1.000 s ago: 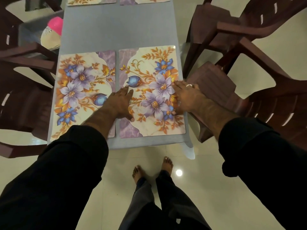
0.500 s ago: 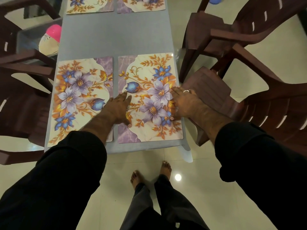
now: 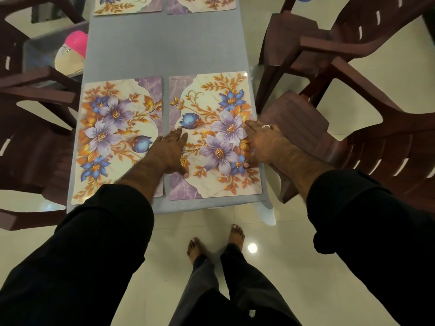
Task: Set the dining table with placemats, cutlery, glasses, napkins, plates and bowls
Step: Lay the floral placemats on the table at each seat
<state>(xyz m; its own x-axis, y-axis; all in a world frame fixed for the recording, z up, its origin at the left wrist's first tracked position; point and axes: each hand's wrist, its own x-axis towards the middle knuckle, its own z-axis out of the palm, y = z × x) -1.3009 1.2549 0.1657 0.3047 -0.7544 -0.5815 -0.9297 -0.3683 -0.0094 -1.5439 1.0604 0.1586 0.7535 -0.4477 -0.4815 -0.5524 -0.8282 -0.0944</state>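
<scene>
Two floral placemats lie side by side at the near end of the grey table [image 3: 164,50]. The right placemat [image 3: 211,100] has my two hands flat on it. My left hand [image 3: 170,152] presses its left edge with straight fingers, across the gap to the left placemat [image 3: 113,128]. On its right edge rests my right hand [image 3: 263,144], flat, with a ring on one finger. Two more placemats [image 3: 128,5] [image 3: 202,4] lie at the table's far end.
Dark brown plastic chairs stand at the right [image 3: 329,128] and at the left [image 3: 35,142] of the table. On a far left chair lie a pink thing [image 3: 76,43] and a pale round thing [image 3: 69,63]. My bare feet [image 3: 214,243] stand on a glossy tiled floor.
The view has tilted, so the far placemats show more. Both hands stay flat on the right placemat, almost where they were.
</scene>
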